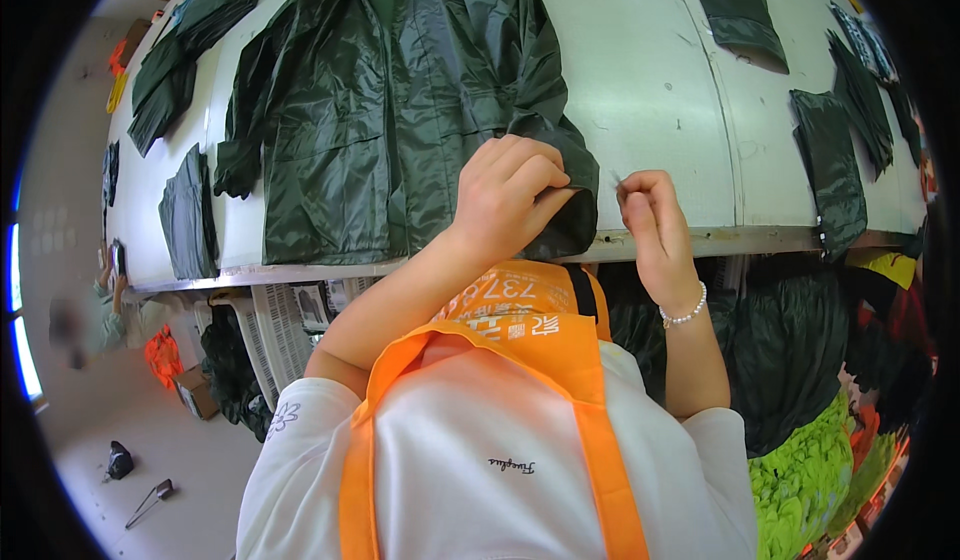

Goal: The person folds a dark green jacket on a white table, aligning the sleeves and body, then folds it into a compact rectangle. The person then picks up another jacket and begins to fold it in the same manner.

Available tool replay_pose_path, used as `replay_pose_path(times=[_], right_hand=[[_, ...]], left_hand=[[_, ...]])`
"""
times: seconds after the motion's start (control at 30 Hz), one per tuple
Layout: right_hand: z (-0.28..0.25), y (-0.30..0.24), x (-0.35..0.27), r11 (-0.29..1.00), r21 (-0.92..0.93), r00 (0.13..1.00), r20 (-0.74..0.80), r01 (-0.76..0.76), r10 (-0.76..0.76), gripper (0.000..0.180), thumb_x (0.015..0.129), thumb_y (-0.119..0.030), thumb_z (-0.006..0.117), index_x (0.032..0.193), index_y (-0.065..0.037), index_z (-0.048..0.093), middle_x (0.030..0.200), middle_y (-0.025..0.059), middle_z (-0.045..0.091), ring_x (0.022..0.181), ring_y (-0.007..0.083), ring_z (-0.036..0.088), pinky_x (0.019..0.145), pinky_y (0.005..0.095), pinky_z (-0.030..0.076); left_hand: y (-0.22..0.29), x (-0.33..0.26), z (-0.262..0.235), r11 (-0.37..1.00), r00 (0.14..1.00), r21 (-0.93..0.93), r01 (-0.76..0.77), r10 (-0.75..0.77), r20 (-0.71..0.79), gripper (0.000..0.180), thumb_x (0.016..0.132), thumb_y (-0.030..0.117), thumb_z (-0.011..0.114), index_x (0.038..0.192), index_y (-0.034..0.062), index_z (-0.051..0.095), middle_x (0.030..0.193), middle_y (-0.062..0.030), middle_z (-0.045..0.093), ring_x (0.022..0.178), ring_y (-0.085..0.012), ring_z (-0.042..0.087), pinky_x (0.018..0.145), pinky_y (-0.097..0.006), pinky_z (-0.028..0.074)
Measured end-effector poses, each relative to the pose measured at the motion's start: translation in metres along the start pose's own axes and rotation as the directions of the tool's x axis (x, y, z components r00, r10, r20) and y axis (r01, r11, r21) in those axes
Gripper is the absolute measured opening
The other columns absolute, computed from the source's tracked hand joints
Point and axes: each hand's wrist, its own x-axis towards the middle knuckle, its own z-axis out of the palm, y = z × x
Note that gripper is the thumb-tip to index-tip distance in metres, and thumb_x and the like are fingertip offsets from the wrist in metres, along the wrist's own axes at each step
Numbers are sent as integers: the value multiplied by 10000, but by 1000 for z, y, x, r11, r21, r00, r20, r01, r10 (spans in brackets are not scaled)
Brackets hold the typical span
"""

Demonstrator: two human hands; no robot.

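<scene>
1. Dark green rain jacket (pixel 325 155) lies spread on the white worktable (pixel 640 80), its hem along the worktable's near edge.
2. Left hand (pixel 508 198): thumb and fingers pinching a loose edge of the jacket by the worktable's near edge. Sleeve end or hem flap, can't tell which.
3. Right hand (pixel 660 235): just above the worktable's near edge, well off the jacket cloth, thumb and fingertips pinching a small dark wisp (pixel 620 189). Could be thread; too blurred to confirm.
4. Handling, my read: light, limp, thin coated cloth. The sheen suggests it's slick, so it would slide on the worktable if tugged. Not fragile; creases easily.
5. Best hold: doubled cloth at hem, cuff or front edge, thumb-and-finger pinch. Flat panels look too slick to grab. Spare palm on the body would stop drift toward the worktable's near edge.
</scene>
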Motion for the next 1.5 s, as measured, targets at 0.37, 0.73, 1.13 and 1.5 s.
replay_pose_path(times=[0.37, 0.73, 1.13, 1.5], right_hand=[[1, -15, 9, 957, -286, 997, 75, 39, -18, 120, 887, -94, 595, 894, 3, 526, 721, 46, 588, 650, 102, 549, 596, 226, 445], [55, -23, 21, 975, -184, 968, -194, 122, -157, 204, 883, -68, 595, 1065, 12, 547, 829, -22, 540, 684, 35, 446, 599, 166, 372], [264, -12, 38, 950, -254, 957, 177, -180, 229, 231, 952, -176, 498, 1030, -3, 631, 766, 2, 625, 621, 41, 437, 565, 198, 357], [505, 15, 149, 972, -149, 965, 214, 184, -150, 319, 879, -68, 569, 1191, -7, 548, 1151, 143, 602, 1000, 199, 603, 828, 259, 468]], left_hand=[[1, 5, -2, 992, 992, 39, -123, 122, 33, 264, 535, 34, 753, 683, 80, 539, 758, -28, 607, 653, -204, 559, 606, -317, 399], [-4, -20, -8, 968, 906, -162, 190, -109, 410, 465, 577, 257, 778, 966, 58, 617, 1005, -110, 603, 962, -300, 568, 823, -409, 440], [-310, -198, -346, 153, 376, 345, 926, -432, -820, 669, 673, 277, 766, 1194, -17, 466, 1262, -226, 441, 1191, -369, 384, 985, -453, 317], [-292, -215, -374, 377, 315, -621, 688, -925, -213, 215, 775, 91, 720, 898, 23, 557, 744, 32, 526, 665, -47, 472, 571, -179, 354]])
